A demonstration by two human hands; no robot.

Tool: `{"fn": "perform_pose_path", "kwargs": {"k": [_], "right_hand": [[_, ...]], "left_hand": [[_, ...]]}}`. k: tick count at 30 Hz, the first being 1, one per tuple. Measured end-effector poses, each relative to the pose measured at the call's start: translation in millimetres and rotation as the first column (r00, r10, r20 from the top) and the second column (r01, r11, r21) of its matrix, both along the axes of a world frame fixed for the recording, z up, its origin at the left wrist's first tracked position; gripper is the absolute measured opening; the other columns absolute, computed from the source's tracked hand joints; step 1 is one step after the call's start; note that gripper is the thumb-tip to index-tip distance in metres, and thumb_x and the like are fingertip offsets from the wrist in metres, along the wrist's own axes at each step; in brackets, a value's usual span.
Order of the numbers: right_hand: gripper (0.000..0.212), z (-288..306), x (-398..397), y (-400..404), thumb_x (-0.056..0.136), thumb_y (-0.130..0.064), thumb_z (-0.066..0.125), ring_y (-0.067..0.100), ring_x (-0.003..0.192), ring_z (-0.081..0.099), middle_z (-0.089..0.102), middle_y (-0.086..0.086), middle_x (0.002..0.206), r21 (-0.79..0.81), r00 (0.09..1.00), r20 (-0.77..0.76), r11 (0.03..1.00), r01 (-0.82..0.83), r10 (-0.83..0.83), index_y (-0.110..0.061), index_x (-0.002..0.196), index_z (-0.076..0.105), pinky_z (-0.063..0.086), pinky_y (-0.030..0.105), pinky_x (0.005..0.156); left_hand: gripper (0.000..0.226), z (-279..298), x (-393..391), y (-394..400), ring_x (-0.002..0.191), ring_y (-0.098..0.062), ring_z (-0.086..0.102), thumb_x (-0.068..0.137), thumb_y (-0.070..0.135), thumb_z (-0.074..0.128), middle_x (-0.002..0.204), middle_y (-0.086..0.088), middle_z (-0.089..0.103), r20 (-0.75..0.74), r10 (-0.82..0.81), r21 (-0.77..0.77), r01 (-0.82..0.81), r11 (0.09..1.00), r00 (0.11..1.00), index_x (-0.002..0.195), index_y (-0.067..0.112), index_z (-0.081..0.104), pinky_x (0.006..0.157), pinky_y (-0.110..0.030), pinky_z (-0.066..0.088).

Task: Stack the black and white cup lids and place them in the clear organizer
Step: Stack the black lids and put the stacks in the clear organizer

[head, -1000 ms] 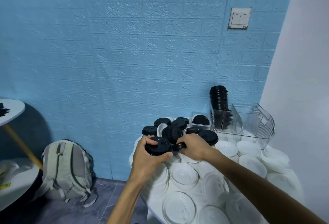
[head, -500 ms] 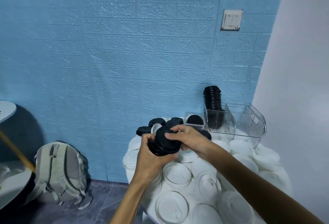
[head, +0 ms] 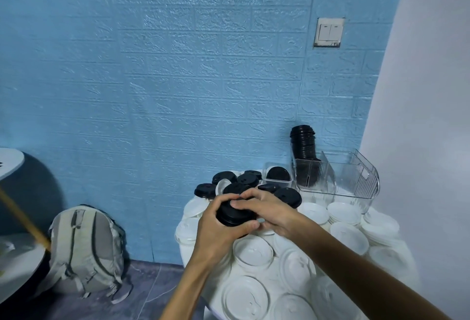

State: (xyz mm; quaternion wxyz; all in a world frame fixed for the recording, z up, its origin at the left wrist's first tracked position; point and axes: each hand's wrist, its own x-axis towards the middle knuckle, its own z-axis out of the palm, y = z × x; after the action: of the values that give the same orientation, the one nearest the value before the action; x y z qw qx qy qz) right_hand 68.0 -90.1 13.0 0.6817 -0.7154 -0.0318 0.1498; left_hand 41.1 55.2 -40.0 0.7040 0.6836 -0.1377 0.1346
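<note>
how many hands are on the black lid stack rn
2. The left hand grips the black lid stack from below and the side; the right hand holds its top.

Black lid stack (head: 235, 214) half behind fingers (head: 244, 204)
</note>
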Motion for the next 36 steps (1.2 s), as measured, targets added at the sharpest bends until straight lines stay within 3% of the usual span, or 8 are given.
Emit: {"fn": "perform_pose_path", "kwargs": {"k": [4, 9, 12, 16, 20, 29, 33, 36], "right_hand": [[0.027, -3.8, 0.5, -1.7, 0.083, -0.016, 0.082, 0.009, 0.065, 0.067, 0.07, 0.002, 0.08, 0.05, 1.0, -0.01, 0.998, 0.027, -0.026, -0.015, 0.101, 0.061, 0.045, 0.019, 0.044], [0.032, -3.0, -1.6, -6.4, 0.084, -0.016, 0.081, 0.009, 0.067, 0.067, 0.071, 0.002, 0.081, 0.04, 1.0, -0.013, 0.999, -0.017, 0.018, -0.013, 0.106, 0.059, 0.046, 0.019, 0.046], [0.03, 4.2, 9.1, -27.3, 0.085, -0.036, 0.079, 0.01, 0.073, 0.068, 0.072, 0.001, 0.094, -0.102, 0.997, 0.072, 0.995, 0.003, 0.004, -0.018, 0.103, 0.065, 0.06, 0.029, 0.07], [0.047, 1.3, 42.8, -75.8, 0.08, -0.055, 0.078, 0.016, 0.107, 0.063, 0.066, -0.002, 0.116, -0.575, 0.838, 0.531, 0.671, 0.468, -0.129, -0.024, 0.115, 0.066, 0.051, 0.036, 0.098], [0.074, -19.4, 58.6, -95.5, 0.074, -0.064, 0.077, 0.029, 0.122, 0.056, 0.055, 0.007, 0.133, -0.837, 0.909, 0.416, 0.388, 0.387, -0.01, -0.03, 0.136, 0.056, 0.047, 0.041, 0.104], [0.048, 0.4, 45.2, -84.6, 0.068, -0.054, 0.085, 0.01, 0.098, 0.064, 0.069, -0.011, 0.108, -0.651, 0.834, 0.55, 0.603, 0.461, -0.043, -0.035, 0.109, 0.071, 0.051, 0.03, 0.086], [0.041, 18.3, 10.4, -43.3, 0.064, -0.043, 0.091, 0.007, 0.099, 0.07, 0.075, -0.014, 0.102, -0.423, 0.868, 0.496, 0.883, 0.204, 0.037, -0.036, 0.1, 0.073, 0.055, 0.033, 0.095], [0.041, 16.9, -6.0, -23.1, 0.062, -0.033, 0.091, 0.009, 0.097, 0.071, 0.074, -0.009, 0.101, -0.418, 0.858, 0.478, 0.908, 0.033, 0.189, -0.034, 0.099, 0.073, 0.057, 0.036, 0.094]], "left_hand": [[0.069, -1.8, -1.7, -7.2, 0.113, -0.015, 0.069, 0.042, 0.04, 0.1, 0.121, 0.008, 0.071, 0.004, 0.07, 0.019, -0.07, 0.997, 0.998, 0.102, 0.041, 0.068, 0.098, -0.037, 0.056], [0.064, -1.5, -3.5, -11.4, 0.104, -0.017, 0.07, 0.05, 0.029, 0.098, 0.106, 0.005, 0.074, 0.022, 0.096, 0.055, -0.097, 0.994, 0.995, 0.104, 0.036, 0.066, 0.091, -0.039, 0.058], [0.057, -3.6, -1.4, -8.8, 0.1, -0.015, 0.068, 0.051, 0.032, 0.097, 0.102, 0.008, 0.073, 0.018, 0.137, 0.038, -0.138, 0.99, 0.99, 0.099, 0.032, 0.067, 0.089, -0.03, 0.055], [0.052, -5.7, -0.6, -3.3, 0.088, -0.009, 0.066, 0.055, 0.009, 0.1, 0.094, 0.008, 0.073, -0.035, 0.114, -0.003, -0.114, 0.993, 0.993, 0.094, 0.019, 0.066, 0.077, -0.017, 0.052], [0.054, -2.4, -2.7, -4.1, 0.088, -0.008, 0.067, 0.049, 0.024, 0.1, 0.095, 0.009, 0.073, -0.022, 0.075, -0.01, -0.075, 0.997, 0.997, 0.091, 0.025, 0.066, 0.076, -0.017, 0.053], [0.064, -2.6, 0.9, -8.9, 0.104, -0.018, 0.067, 0.045, 0.04, 0.096, 0.104, 0.011, 0.071, -0.018, 0.094, 0.033, -0.094, 0.995, 0.995, 0.101, 0.038, 0.064, 0.093, -0.036, 0.056], [0.092, -2.2, 4.0, -15.8, 0.114, -0.019, 0.068, 0.048, 0.028, 0.099, 0.12, 0.006, 0.071, -0.042, 0.076, -0.025, -0.077, 0.997, 0.996, 0.128, 0.042, 0.056, 0.098, -0.05, 0.057], [0.105, -1.3, 4.2, -18.6, 0.113, -0.018, 0.07, 0.048, 0.022, 0.096, 0.121, 0.005, 0.073, -0.049, 0.062, -0.044, -0.064, 0.997, 0.997, 0.139, 0.042, 0.049, 0.096, -0.053, 0.057]]}}
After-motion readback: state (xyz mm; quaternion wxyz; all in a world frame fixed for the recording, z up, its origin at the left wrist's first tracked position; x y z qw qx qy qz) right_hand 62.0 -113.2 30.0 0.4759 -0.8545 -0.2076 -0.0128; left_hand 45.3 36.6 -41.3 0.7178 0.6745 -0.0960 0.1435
